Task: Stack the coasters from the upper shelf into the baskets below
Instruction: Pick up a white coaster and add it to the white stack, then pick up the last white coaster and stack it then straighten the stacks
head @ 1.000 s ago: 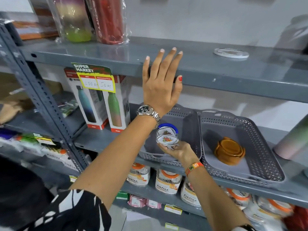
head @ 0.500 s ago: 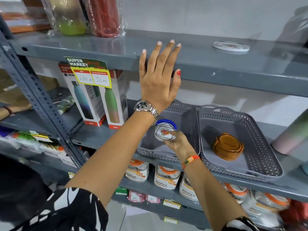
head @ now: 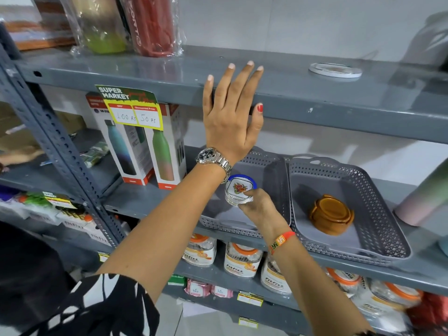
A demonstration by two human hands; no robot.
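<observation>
Right hand (head: 257, 204): closed on a small stack of white coasters (head: 238, 191), thumb pressing the flowered top one; a blue-rimmed piece shows behind the stack. The stack sits over the floor of the left basket (head: 274, 170), whether touching it or just above cannot be told. The grip looks meant to keep the pile square while it is set down.

Left hand (head: 232, 122): flat, fingers spread, holding nothing, laid against the front lip of the upper shelf (head: 339, 100), likely as a brace.

Right basket (head: 378, 202): grey, perforated, just beside the left one; holds a stack of brown coasters (head: 332, 214), slightly askew.

Upper shelf, well to the right of the left hand: one white round coaster (head: 335, 70) lying flat, with a faint centre print. Judged the remaining piece to bring down.

Boxed bottles (head: 145, 151) stand left of the baskets under a price tag (head: 133, 107).
</observation>
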